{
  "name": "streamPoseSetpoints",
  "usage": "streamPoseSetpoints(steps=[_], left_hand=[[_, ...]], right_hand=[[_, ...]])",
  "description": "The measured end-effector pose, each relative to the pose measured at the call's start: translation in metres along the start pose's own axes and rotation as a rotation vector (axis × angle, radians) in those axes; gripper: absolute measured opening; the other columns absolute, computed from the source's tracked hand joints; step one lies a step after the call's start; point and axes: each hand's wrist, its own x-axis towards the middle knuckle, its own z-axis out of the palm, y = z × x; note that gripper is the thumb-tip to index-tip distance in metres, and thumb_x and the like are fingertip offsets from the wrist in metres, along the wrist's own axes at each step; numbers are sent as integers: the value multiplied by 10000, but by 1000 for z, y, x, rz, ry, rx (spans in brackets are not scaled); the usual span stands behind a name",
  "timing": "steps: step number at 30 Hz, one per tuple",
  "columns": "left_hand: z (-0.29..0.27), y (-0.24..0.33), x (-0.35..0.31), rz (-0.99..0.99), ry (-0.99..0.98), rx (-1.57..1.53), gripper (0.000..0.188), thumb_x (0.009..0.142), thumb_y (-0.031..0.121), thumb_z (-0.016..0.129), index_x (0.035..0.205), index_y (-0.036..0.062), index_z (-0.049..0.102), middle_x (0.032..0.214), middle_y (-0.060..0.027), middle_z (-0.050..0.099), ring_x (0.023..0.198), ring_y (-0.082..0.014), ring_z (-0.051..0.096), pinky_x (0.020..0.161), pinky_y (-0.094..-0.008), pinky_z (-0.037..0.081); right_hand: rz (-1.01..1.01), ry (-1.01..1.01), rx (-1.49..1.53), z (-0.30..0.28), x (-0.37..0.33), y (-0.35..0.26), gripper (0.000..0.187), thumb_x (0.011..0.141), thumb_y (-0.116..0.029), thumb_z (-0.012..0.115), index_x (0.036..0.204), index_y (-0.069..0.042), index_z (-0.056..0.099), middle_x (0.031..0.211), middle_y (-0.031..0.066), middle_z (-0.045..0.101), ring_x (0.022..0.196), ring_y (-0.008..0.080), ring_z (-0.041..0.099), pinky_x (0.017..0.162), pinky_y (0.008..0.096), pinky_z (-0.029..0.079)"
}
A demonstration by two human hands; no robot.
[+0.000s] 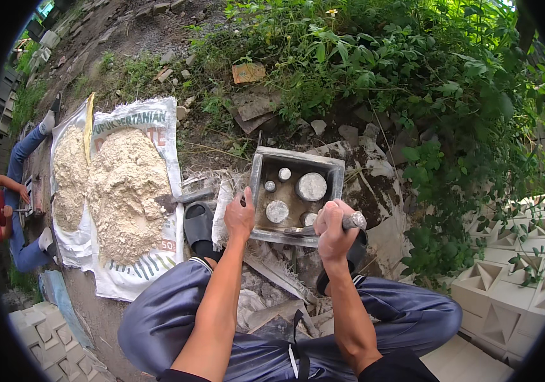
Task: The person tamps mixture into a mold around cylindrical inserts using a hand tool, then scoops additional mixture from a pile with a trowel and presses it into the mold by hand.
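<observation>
On bare ground, left hand grips the metal mould rim; right hand fists what seems a trowel handle.

Grey metal mould, pale beige powder, white printed sack, black sandal

Mould: one. Round plugs: five. Sacks: two.
</observation>
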Motion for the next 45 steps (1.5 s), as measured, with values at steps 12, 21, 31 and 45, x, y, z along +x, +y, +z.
streamPoseSetpoints(steps=[12, 21, 31, 45], left_hand=[[11, -2, 8, 37, -22, -30, 609, 937, 536, 337, 1033, 30, 661, 876, -281, 641, 887, -446, 601, 816, -501, 451], [7, 7, 2, 21, 20, -10, 587, 938, 527, 341, 1025, 46, 666, 891, -260, 646, 892, -443, 598, 810, -497, 450], [4, 3, 3, 3, -13, -11, 580, 939, 528, 348, 1008, 43, 659, 888, -268, 641, 896, -452, 589, 806, -504, 442], [6, -4, 1, 17, -28, -15, 609, 934, 539, 339, 1131, 48, 641, 952, -270, 645, 951, -442, 590, 851, -484, 444]], right_hand=[[-106, -55, -256, -11, 6, 49, 336, 873, -77, 462, 559, -27, 356, 462, 10, 349, 413, 84, 315, 412, 294, 243], [-127, 123, 70, -17, -15, -40, 368, 874, -73, 468, 537, -66, 319, 473, -26, 363, 416, 36, 307, 373, 240, 206], [-124, 4, -9, -7, -4, -56, 372, 866, -78, 462, 526, -60, 312, 459, -24, 363, 387, 42, 306, 363, 258, 203], [-29, 10, 0, -49, -3, 31, 359, 869, -79, 447, 529, -56, 333, 475, -25, 351, 397, 56, 304, 382, 262, 234]])
